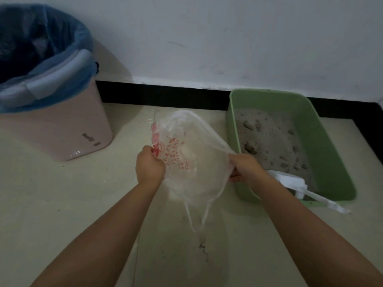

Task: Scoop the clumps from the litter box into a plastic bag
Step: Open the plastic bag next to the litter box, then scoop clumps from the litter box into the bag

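Pale floor tiles [62, 204] meet a white wall along a black skirting, all in dim light. Both hands grip a thin clear plastic bag [192, 160] with red print, held above the floor: the left hand [149, 165] pinches one edge, the right hand [245, 167] bunches the other. Just to its right sits the green litter box [329, 158], with clumps [249, 149] dotting grey litter and a white scoop [290, 180] resting at its near end. The film looks flimsy; pulled apart too hard it could tear, and a slack mouth could spill litter onto the floor. Whether the bag's mouth is open is hard to tell. The bin [51, 125], lined in blue, is cut off at the left, and the right hand hides part of the scoop.
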A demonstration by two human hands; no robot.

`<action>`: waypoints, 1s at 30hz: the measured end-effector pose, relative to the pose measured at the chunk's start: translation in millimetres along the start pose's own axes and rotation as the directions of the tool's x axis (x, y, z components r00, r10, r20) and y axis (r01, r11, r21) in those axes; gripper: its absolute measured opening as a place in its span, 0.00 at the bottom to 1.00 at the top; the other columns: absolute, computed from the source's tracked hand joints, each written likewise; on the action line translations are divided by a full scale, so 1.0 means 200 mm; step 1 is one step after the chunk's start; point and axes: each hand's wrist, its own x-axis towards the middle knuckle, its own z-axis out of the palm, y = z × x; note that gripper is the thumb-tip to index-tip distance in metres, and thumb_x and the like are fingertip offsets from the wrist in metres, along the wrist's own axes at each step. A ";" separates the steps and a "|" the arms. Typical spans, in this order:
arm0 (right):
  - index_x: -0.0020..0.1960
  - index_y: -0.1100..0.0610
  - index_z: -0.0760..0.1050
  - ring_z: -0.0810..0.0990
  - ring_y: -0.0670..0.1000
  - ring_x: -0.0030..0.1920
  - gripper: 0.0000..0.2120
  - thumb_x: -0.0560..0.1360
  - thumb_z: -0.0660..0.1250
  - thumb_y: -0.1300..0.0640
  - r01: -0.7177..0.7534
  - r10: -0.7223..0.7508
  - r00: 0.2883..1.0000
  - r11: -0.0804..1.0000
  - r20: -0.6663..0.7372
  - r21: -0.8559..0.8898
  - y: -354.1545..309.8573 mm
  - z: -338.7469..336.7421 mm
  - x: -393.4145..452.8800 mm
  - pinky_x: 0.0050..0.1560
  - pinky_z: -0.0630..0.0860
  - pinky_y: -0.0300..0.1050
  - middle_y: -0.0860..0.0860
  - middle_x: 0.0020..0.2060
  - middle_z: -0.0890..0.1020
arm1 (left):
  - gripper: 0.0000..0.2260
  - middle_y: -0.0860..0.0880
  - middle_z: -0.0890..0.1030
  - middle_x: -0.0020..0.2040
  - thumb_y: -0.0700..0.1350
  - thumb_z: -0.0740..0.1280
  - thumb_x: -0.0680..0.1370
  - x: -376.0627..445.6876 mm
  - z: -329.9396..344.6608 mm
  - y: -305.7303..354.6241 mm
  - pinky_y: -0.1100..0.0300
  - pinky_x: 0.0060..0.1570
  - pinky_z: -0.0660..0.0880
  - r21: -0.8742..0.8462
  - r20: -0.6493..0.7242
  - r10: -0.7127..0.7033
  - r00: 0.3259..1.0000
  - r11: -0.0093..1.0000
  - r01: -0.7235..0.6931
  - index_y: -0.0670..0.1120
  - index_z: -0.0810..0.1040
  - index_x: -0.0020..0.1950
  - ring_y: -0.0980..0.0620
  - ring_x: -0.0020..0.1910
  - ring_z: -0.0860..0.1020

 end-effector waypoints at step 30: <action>0.67 0.57 0.69 0.76 0.58 0.61 0.19 0.77 0.59 0.60 -0.233 -0.029 0.966 0.347 -0.259 -0.909 0.28 -0.72 -0.25 0.59 0.72 0.46 0.58 0.61 0.77 | 0.16 0.41 0.70 0.63 0.46 0.57 0.80 -0.33 0.53 0.46 0.53 0.60 0.67 0.268 0.509 0.516 0.689 0.666 -0.696 0.40 0.71 0.64 0.43 0.64 0.68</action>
